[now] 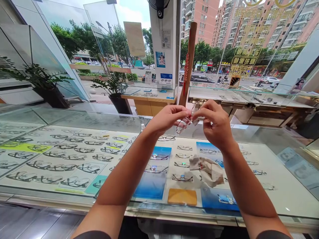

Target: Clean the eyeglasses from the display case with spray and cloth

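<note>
One pair of eyeglasses is held up between two bare hands, above the far part of a glass-topped display counter. Its frame is slim and wiry with a reddish tint, its lens clear; the eyeglasses sit tilted, and part of them is hidden behind the fingers. The left hand has its thumb and fingers closed on the frame; the right hand pinches it with thumb and forefinger, the other fingers curled in.

One crumpled beige cloth lies on the glass between the forearms. Near it is one mustard-yellow rectangular piece; whether it lies on or under the glass I cannot tell. Three blue cards show inside, the left one bearing two pairs of spectacles. Four pairs of display spectacles form a column just right of that card. The rows of frames farther left are many, too overlapped by reflections to count surely. One small white bottle stands beside the left forearm. Beyond are two potted plants, one wooden post and one black fan.
</note>
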Demonstrator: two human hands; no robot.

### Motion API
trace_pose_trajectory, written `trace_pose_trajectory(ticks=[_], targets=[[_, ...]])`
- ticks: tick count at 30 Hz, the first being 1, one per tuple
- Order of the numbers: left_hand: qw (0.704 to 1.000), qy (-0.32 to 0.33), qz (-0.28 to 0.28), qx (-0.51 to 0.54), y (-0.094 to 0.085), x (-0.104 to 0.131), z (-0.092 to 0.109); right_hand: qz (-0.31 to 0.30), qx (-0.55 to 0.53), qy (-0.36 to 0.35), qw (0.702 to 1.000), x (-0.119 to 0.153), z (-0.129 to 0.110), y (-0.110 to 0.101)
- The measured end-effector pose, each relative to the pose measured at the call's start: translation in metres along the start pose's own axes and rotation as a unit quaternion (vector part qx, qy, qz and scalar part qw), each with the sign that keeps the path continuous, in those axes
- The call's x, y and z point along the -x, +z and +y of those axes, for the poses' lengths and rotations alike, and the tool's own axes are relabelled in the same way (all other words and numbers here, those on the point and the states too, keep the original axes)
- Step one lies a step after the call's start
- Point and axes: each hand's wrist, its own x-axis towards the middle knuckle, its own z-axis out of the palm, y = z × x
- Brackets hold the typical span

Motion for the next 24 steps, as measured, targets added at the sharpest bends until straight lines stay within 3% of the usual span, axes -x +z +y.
trace_pose_trajectory(ticks=[10, 18, 24], targets=[[0.998, -0.018, -0.059, 0.001, 0.0, -0.0021, -0.0034, -0.011, 0.02, -0.025, 0.999, -0.0008, -0.0008, 0.0018], [0.997, -0.033, -0.063, -0.005, 0.002, -0.0041, -0.006, -0.015, 0.081, -0.055, 0.995, -0.0015, 0.0001, 0.0029], [0.998, -0.035, -0.053, -0.021, 0.0032, -0.0047, -0.0067, -0.054, 0.102, -0.043, 0.992, -0.0023, -0.0004, 0.0035]])
